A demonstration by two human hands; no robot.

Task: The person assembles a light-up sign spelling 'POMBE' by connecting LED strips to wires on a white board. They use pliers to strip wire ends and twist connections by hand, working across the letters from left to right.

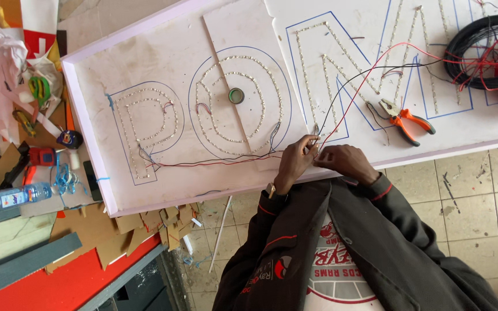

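Two hands meet at the near edge of the sign panel (162,52), just below the angular third letter outline. Your left hand (296,161) has its fingers drawn together, pinching the ends of the wires (353,95) at the fingertips. Your right hand (346,162) sits just beside it, knuckles up, fingers curled in toward the same point; whether it grips the wires cannot be told, because the fingertips are hidden. The wires, one red and one black, rise from the pinch point and run up and to the right across the panel toward the wire coil (485,52) at the far right corner. A second red and black pair leaves the pinch point to the left and runs along the bottom of the round letter to the first letter. The pliers (406,121), with orange handles, lie on the panel to the right of your right hand, apart from it. A tape roll (236,95) rests in the centre of the round letter, above your left hand. A water bottle (12,197) lies on the cluttered bench at far left.
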